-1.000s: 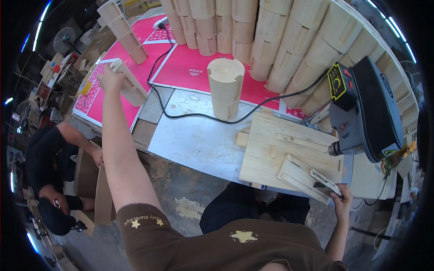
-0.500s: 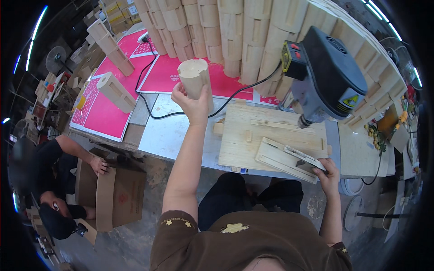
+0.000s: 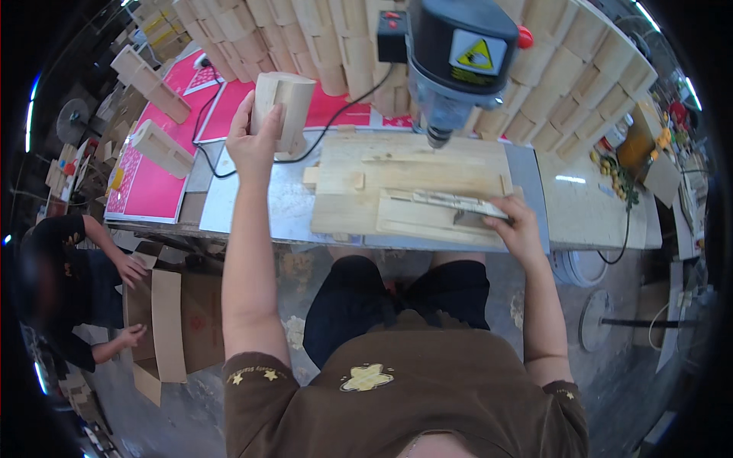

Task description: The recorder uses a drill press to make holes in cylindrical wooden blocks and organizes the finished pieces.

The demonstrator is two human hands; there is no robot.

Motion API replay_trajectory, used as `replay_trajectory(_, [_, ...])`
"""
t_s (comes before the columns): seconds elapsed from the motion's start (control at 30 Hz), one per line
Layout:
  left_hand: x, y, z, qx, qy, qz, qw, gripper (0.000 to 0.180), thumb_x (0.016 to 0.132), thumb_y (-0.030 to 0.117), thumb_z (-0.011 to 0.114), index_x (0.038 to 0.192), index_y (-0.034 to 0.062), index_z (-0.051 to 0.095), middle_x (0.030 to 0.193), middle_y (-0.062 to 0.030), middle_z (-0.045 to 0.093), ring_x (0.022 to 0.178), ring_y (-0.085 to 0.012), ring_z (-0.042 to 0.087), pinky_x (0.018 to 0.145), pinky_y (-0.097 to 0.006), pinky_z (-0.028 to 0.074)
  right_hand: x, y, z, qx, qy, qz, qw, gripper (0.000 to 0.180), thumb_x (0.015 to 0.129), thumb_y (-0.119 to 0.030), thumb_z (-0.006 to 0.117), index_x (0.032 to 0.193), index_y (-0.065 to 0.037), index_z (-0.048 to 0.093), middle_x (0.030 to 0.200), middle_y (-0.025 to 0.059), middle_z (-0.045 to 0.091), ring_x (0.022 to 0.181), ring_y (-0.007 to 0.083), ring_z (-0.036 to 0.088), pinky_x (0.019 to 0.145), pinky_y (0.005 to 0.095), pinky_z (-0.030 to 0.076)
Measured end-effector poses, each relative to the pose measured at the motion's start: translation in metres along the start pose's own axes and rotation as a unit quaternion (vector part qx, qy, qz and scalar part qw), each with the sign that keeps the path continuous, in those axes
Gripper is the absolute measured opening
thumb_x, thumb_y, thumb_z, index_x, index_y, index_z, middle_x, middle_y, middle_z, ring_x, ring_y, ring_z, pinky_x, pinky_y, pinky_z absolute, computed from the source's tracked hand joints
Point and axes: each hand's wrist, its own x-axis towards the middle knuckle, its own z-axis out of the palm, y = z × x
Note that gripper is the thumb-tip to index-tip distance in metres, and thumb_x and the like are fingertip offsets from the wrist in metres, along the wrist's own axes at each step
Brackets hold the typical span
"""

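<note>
Nearest the camera, the person's brown short-sleeved shirt with pale star prints (image 3: 397, 389) fills the lower edge, and both bare forearms reach up from it toward a grey metal-topped workbench (image 3: 252, 200).

The right hand (image 3: 513, 226) lies on the near right corner of a flat pale wooden jig board with raised strips (image 3: 397, 179). Its fingers are spread and pressed down on a thin wooden slat (image 3: 443, 202) on that board, holding it flat rather than gripping around it.

The left hand (image 3: 250, 143) is raised over the left part of the bench, fingers and thumb clamped around the lower end of a pale, tapered wooden block with a groove down its face (image 3: 281, 107). The block stands upright in the hand, above the bench's far left edge, clear of the jig board.

Over the far edge of the jig board hangs a grey and black drill press head with a yellow warning label (image 3: 458, 53), its bit pointing down at the wood. A black power cable (image 3: 221, 164) trails across the bench beside the left hand.

Beyond lie pink printed sheets (image 3: 149, 179) with more wooden blocks on them, and a stacked wall of similar pale wooden blocks (image 3: 321, 46) behind the drill.

At far left, another person in dark clothing (image 3: 53, 282) handles a brown cardboard box (image 3: 172, 317) on the floor.
</note>
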Motion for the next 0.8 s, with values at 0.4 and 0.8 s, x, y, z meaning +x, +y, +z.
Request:
replay_trajectory(0.4, [-0.080,0.053,0.040,0.096,-0.517,-0.245,0.814,0.045,0.071,0.014,0.075,0.110,-0.0050,0.060,0.095,-0.0096,0.065,0.084,-0.0102,0.059,0.076,-0.023,0.047,0.031,0.024,-0.012,0.093,-0.085,-0.015,0.992,0.028,0.071,-0.003,0.070,0.098,-0.001,0.064,0.087,0.0051,0.058,0.084,0.0172,0.056,0.074,0.0267,0.044])
replay_trajectory(0.8, [-0.071,0.012,0.061,0.025,-0.560,-0.302,0.771,0.043,0.070,0.012,0.076,0.109,-0.0003,0.062,0.095,-0.0105,0.067,0.084,-0.0123,0.062,0.079,-0.023,0.047,0.033,0.024,-0.015,0.120,-0.123,0.021,0.985,0.029,0.072,-0.002,0.070,0.100,-0.003,0.064,0.091,0.0040,0.059,0.087,0.0155,0.056,0.076,0.0266,0.046])
